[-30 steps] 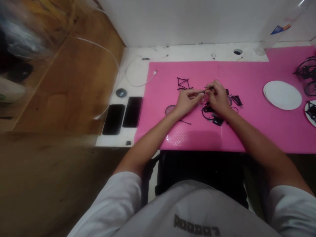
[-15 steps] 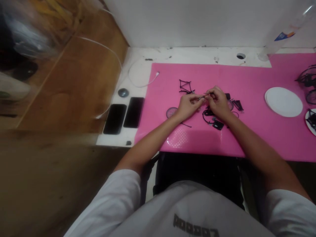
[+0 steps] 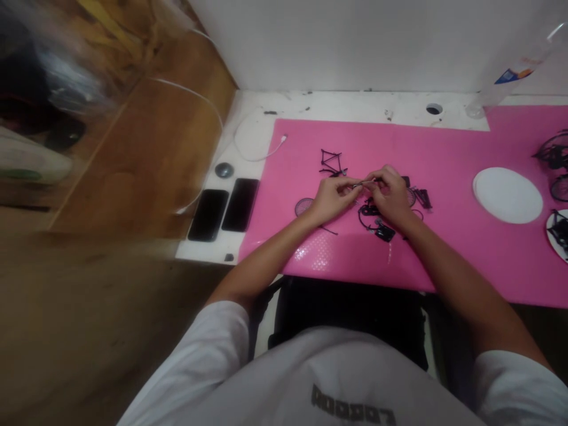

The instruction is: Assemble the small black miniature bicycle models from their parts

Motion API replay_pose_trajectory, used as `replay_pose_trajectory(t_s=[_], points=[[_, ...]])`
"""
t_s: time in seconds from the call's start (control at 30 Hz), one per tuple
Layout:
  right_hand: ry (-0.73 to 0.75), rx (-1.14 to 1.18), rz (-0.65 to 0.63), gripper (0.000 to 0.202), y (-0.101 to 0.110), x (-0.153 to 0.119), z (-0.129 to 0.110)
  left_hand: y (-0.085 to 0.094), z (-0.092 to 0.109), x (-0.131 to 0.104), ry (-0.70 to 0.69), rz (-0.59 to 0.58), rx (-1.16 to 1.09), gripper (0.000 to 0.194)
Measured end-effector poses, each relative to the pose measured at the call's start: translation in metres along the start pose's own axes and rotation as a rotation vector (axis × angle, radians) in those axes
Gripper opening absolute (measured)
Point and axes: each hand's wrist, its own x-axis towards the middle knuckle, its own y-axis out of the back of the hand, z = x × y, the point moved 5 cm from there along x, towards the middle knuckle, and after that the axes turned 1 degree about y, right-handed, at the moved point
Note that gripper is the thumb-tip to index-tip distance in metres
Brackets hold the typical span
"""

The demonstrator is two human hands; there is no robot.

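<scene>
My left hand [image 3: 336,196] and my right hand [image 3: 390,192] meet over the pink sheet, fingertips almost touching. Both are closed in a pinch on a small thin dark part [image 3: 360,184], too small to identify. Behind the left hand lies a black miniature bicycle frame [image 3: 331,161]. A small spoked wheel [image 3: 303,206] is partly covered by the left wrist. Black bicycle parts [image 3: 382,231] lie below the right hand, and another black piece [image 3: 423,199] is to its right, beside a partly hidden wheel.
The pink sheet [image 3: 461,254] covers most of the white table. Two dark phones [image 3: 208,215] and a round object [image 3: 224,170] lie left, near a white cable [image 3: 257,160]. White discs [image 3: 507,195], an assembled model bicycle [image 3: 557,152] and a clear bottle [image 3: 510,77] are at right.
The whole view has shifted slightly, so the table sits a little lower. My hands stay together on the small part, with fingertips slightly repositioned.
</scene>
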Motion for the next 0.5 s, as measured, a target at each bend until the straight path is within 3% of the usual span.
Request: replay_pose_trajectory(t_s=[0.23,0.5], points=[[0.03,0.016,-0.025,0.055,0.001,-0.001,0.004,0.001,0.011,0.002,0.006,-0.047,0.035,0.031],[0.033,0.011,-0.003,0.047,-0.002,0.001,0.019,-0.006,-0.006,0.015,0.099,-0.118,-0.141,0.036]])
